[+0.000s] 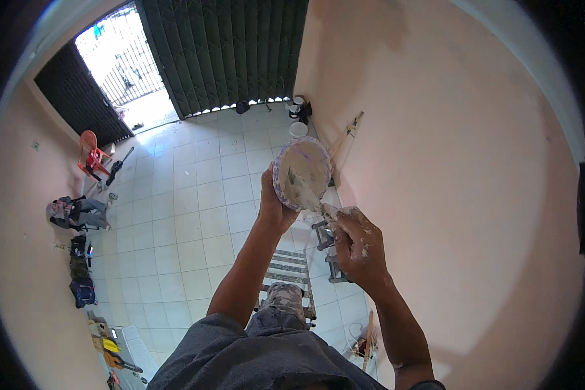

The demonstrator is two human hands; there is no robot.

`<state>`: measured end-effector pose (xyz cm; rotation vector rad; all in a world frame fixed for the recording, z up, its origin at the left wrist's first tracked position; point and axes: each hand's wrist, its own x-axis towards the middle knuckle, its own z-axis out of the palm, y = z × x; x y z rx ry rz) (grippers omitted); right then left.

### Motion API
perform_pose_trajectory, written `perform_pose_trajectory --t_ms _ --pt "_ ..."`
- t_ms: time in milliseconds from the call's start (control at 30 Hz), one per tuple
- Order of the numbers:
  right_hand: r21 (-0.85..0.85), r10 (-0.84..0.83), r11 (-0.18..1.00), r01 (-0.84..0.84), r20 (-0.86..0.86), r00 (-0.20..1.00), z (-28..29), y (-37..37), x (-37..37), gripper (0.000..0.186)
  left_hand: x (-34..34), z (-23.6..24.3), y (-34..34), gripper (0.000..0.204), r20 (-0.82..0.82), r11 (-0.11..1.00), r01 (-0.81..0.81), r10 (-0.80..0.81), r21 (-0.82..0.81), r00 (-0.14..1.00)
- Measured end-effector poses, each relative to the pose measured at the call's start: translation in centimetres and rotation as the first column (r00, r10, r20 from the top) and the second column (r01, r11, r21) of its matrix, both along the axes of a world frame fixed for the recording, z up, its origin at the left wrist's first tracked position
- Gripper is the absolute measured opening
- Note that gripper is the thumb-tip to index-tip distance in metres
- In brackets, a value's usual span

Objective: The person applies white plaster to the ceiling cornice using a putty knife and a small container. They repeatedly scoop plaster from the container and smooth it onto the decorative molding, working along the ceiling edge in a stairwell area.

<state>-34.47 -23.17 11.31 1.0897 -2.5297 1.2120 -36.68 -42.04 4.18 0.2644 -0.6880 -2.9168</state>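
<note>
A round bowl (315,158) with a purple-stained rim and pale plaster smeared inside is tilted in front of me. My left hand (275,205) grips its left and lower side. A plaster-coated trowel (303,194) dips into the bowl, its blade against the inner wall. Its handle sits in my right hand (359,246), whose fingers are closed round it and spotted with dried plaster. Under my feet is a slatted metal platform (287,265).
The pink wall (461,169) rises close on my right, with a wooden pole (348,133) leaning on it. White buckets (298,129) stand by the dark folding gate (224,52). Along the left wall are a red chair (91,155), a clothes-draped seat (78,212) and bags (82,292).
</note>
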Motion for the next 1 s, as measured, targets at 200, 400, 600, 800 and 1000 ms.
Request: perform_pose_trajectory --t_ms 200,400,600,800,1000 --pt "-0.146 0.011 0.987 0.068 0.483 0.876 -0.4 1.3 -0.6 0.028 0.0 -1.4 0.3 0.070 -0.074 1.000 0.028 -0.028 -0.001 0.997" --pt "-0.417 0.260 0.852 0.317 0.862 0.436 0.5 2.0 -1.5 0.036 0.1 -1.5 0.6 0.069 -0.111 0.999 0.023 -0.020 0.026 0.994" --pt "-0.599 0.419 0.747 0.290 0.762 0.494 3.6 0.6 -4.4 0.047 1.0 -2.4 0.4 0.076 -0.100 0.998 0.026 -0.020 0.064 0.995" --pt "-0.864 0.655 0.450 0.224 0.490 0.576 13.2 -5.3 -11.6 0.033 2.4 -2.7 0.3 0.074 -0.129 0.998 -0.011 0.019 0.064 0.991" --pt "-0.753 0.466 0.581 -0.309 -0.003 0.885 26.0 -13.0 -20.2 0.020 3.9 -2.9 -0.3 0.071 -0.101 0.994 -0.045 0.055 0.103 0.993"
